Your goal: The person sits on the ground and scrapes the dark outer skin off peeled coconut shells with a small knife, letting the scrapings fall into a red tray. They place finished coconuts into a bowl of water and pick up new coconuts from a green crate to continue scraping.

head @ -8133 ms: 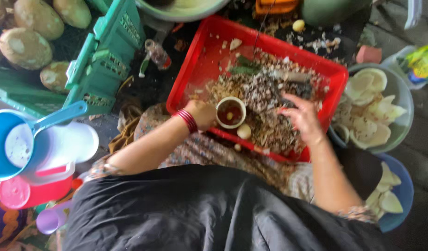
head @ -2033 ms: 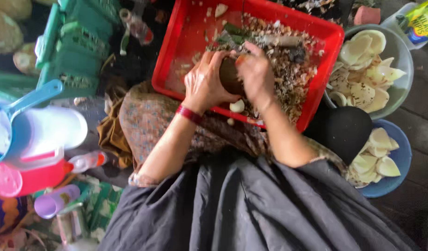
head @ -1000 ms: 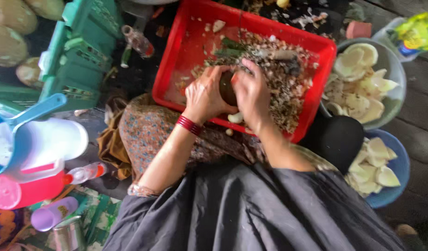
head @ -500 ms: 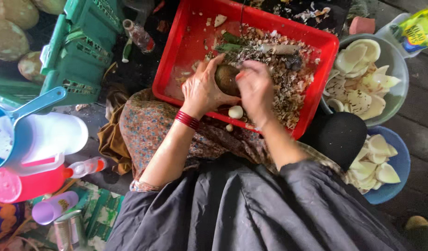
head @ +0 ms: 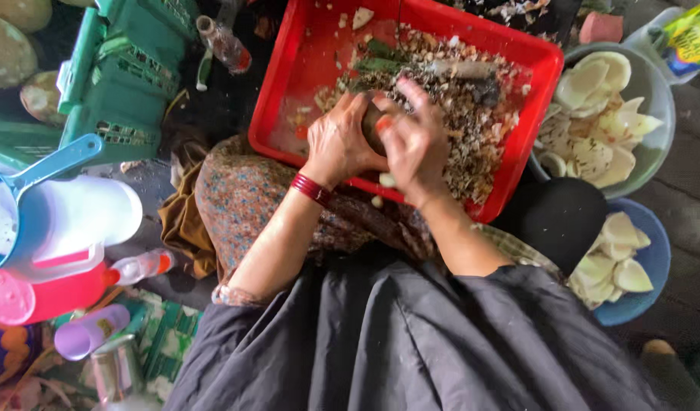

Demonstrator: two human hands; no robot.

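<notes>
We had both hands, left hand (head: 336, 143) and right hand (head: 415, 144), fingers curled around a brown nut (head: 373, 128) over the red tray (head: 304, 53), white pieces (head: 593, 84) already filling two bowls.

**Dark top, red bangles, patterned cloth**

The person wore a loose dark grey top (head: 411, 342) that filled the lower part of the view, its fabric falling in soft folds. The sleeves were short: both forearms were bare from about the elbow down. At the left elbow a pale, patterned cuff edge (head: 230, 293) showed under the grey fabric. On the left wrist sat a stack of thin red bangles (head: 312, 189). The right wrist was bare. Both hands, left (head: 336, 144) and right (head: 412, 144), were ungloved, and no rings could be made out. Over the lap lay a brownish cloth (head: 251, 205) with a small floral print.
</notes>
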